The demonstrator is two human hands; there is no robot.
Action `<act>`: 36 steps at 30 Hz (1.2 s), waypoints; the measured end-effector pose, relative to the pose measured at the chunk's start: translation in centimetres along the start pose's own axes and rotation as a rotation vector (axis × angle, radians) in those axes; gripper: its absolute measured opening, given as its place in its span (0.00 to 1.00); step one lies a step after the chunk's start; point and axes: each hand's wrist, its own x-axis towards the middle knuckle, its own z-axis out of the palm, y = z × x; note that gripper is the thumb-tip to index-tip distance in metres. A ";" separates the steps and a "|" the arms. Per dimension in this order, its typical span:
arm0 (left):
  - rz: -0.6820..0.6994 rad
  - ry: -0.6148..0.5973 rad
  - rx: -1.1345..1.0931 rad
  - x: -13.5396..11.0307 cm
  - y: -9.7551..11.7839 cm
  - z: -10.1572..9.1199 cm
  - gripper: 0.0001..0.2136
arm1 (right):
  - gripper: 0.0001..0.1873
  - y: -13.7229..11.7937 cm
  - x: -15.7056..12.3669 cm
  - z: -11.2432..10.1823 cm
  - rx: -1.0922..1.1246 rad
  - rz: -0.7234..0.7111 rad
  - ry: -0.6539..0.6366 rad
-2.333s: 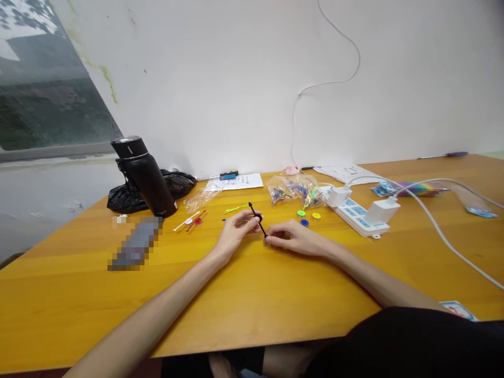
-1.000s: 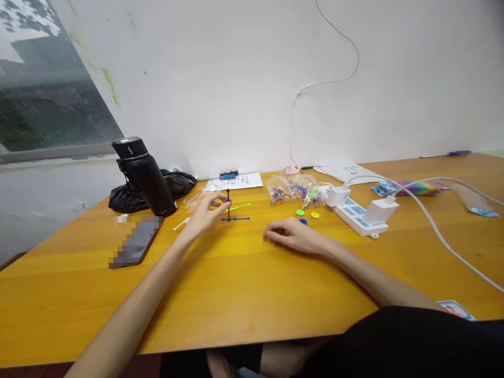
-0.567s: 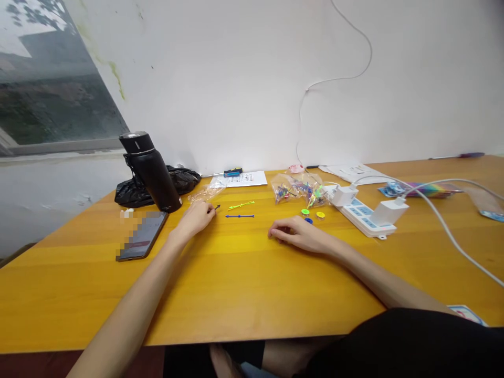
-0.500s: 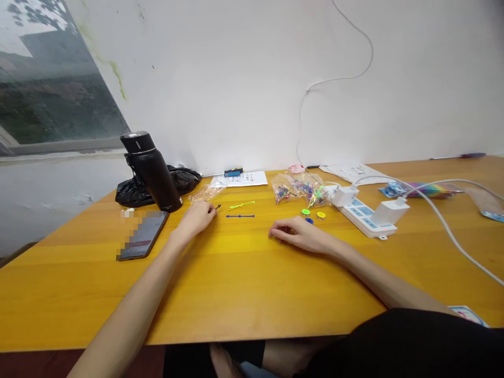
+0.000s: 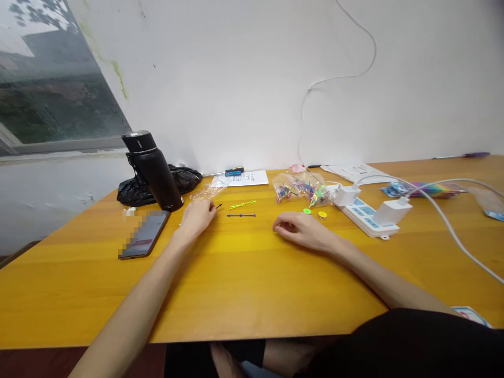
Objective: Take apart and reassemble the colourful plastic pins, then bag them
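Note:
Fingers closed, my left hand [image 5: 197, 216] grips a thin black arrow-shaped stick [image 5: 219, 206], whose tip pokes out to the right. Just beyond it lie a blue arrow-shaped stick [image 5: 241, 215] and thin yellow-green sticks [image 5: 242, 205]. My right hand [image 5: 301, 230] rests on the wooden table [image 5: 236, 283], fingers curled in, and I see nothing in them. Close behind that hand are a green disc [image 5: 306, 211] and a yellow disc [image 5: 322, 214]. Clear bags of small coloured plastic pieces [image 5: 301, 188] sit farther back.
On the left stand a black bottle [image 5: 154, 176], a black plastic bag [image 5: 185, 179] and a phone [image 5: 145, 234]. A screwdriver [image 5: 234, 171] lies on paper at the back. At right, a power strip [image 5: 366, 218] with white chargers trails a cable [image 5: 444, 226]; a rainbow-coloured pack [image 5: 429, 190] lies beyond.
My right hand has shifted slightly to the right and back, and a blue disc seen beside it is now hidden. Less of the black stick shows at my left hand's fingertips.

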 end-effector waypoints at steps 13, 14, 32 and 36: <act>0.128 0.192 0.025 -0.1 0.3 0.3 0.05 | 0.05 2.7 -0.7 -1.6 -0.475 0.284 0.122; 0.158 0.215 0.008 -0.1 0.5 0.4 0.05 | 0.04 2.8 -0.6 -1.4 -0.426 0.254 0.106; 0.710 -0.213 -0.627 -4.5 8.1 3.5 0.12 | 0.11 0.1 -0.1 0.9 0.664 -0.086 -0.123; 0.725 -0.176 -0.609 -4.1 8.0 3.8 0.09 | 0.11 -0.4 -0.1 0.7 0.652 -0.044 -0.147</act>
